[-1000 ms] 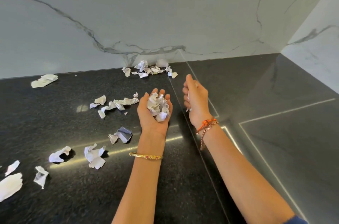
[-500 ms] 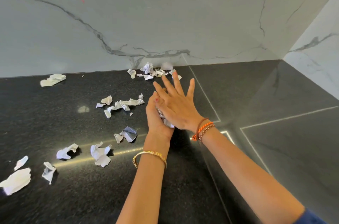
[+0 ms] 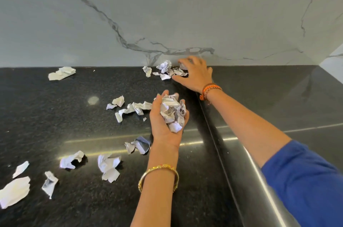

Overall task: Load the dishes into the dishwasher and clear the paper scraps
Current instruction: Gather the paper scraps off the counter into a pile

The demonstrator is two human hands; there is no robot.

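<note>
Your right hand (image 3: 194, 74) has left the wad (image 3: 172, 111) cupped in your left hand (image 3: 167, 115), fingers spread over the wall-side scraps (image 3: 165, 70): next gather.

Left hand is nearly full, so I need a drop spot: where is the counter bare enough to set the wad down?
Bare: the steel surface right of the raised edge, and black counter between the back-left scrap and the front-left scraps. Crowded: the wall cluster under the right hand, and the strip left of the left hand holding the wad.
</note>
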